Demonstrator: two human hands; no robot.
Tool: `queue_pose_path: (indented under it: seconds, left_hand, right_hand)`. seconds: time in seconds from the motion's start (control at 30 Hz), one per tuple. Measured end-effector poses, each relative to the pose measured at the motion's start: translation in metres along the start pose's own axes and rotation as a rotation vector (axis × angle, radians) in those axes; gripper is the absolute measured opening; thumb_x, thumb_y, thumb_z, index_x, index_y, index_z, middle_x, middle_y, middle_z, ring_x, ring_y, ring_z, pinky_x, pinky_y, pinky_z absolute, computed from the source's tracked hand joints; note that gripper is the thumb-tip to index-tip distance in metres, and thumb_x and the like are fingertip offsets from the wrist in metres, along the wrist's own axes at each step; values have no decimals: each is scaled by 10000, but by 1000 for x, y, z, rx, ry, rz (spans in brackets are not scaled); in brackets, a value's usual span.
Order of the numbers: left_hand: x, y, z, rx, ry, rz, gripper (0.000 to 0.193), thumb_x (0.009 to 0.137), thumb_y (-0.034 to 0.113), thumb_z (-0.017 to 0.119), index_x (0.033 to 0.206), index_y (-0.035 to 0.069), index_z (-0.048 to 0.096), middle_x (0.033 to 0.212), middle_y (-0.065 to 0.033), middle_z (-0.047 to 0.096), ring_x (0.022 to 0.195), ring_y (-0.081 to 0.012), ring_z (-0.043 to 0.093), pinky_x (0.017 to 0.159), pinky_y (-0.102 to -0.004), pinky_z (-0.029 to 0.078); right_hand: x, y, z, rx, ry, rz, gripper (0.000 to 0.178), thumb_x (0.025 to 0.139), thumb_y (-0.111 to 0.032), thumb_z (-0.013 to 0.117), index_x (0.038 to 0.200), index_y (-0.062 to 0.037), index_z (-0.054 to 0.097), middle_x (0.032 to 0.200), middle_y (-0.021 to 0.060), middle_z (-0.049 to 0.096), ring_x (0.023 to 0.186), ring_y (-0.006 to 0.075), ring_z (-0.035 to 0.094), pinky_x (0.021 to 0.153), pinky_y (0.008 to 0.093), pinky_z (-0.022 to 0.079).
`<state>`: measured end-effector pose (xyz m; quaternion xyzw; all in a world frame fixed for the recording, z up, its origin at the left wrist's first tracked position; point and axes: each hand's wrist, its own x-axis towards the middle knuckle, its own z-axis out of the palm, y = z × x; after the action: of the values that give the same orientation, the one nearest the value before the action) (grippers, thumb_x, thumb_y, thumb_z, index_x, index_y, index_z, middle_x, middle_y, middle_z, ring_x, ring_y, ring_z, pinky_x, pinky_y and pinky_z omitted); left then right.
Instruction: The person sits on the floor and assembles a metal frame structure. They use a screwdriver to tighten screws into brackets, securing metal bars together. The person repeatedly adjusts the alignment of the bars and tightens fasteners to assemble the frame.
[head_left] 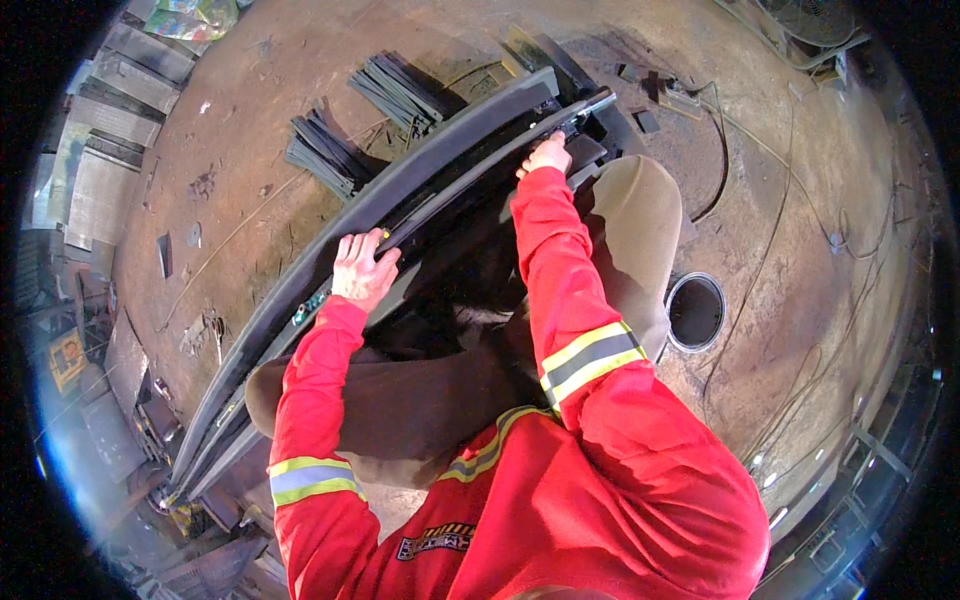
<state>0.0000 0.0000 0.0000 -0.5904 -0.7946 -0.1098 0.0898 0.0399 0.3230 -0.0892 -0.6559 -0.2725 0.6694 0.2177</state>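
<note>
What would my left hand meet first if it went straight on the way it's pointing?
Your left hand would likely meet the far beam first; the fingertips look right at its edge, though depth is unclear from above.

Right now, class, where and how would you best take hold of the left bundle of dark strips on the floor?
Probably grip the left bundle around its middle, coming from its left. It is long and narrow, its strips lying side by side; the long bar crowds its lower end, and the other bundle lies to its right.
</note>
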Motion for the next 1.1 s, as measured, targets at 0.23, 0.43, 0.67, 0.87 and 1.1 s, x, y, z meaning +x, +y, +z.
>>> queue_pose_path:
  seconds: [0.23, 0.43, 0.67, 0.87, 1.1]
  left_hand:
    - [6, 2, 1, -23, -3, 7, 268, 605, 108, 700, 868, 126, 652, 1026, -129, 548, 901, -307, 539, 789, -428, 432]
    - [2, -1, 0, -21, -15, 3, 272, 607, 120, 705, 874, 133, 655, 1039, -125, 547, 919, -302, 537, 796, -431, 430]
    - [-1, -2, 0, -7, -26, -8, 268, 614, 127, 707, 876, 137, 651, 1044, -123, 546, 933, -298, 532, 807, -431, 425]
    - [1, -2, -1, -9, -32, -5, 269, 611, 128, 711, 873, 138, 652, 1037, -122, 546, 927, -296, 534, 809, -432, 424]
    - [-2, -3, -1, -11, -23, 4, 279, 601, 128, 718, 873, 139, 654, 1035, -120, 542, 908, -296, 535, 797, -431, 428]
  right_hand:
    - [5, -9, -11, 156, -163, 107, 403, 854, -432, 469, 768, -42, 523, 651, 89, 480, 473, 247, 437, 395, 397, 375]
    - [-11, -7, -2, -7, 42, -9, 480, 912, -442, 460, 1052, 13, 516, 964, 160, 585, 767, 313, 569, 507, 470, 483]
    - [-25, -17, -3, -83, -10, -60, 546, 931, -478, 415, 1131, 22, 506, 1008, 181, 602, 783, 333, 596, 504, 431, 483]
    - [-17, -15, -10, 46, -37, 66, 446, 915, -403, 414, 1118, -18, 514, 933, 154, 583, 654, 302, 562, 444, 433, 464]
    - [-18, -10, -5, -52, 7, -103, 372, 920, -301, 427, 1084, 8, 554, 1031, 206, 598, 804, 361, 612, 523, 465, 533]
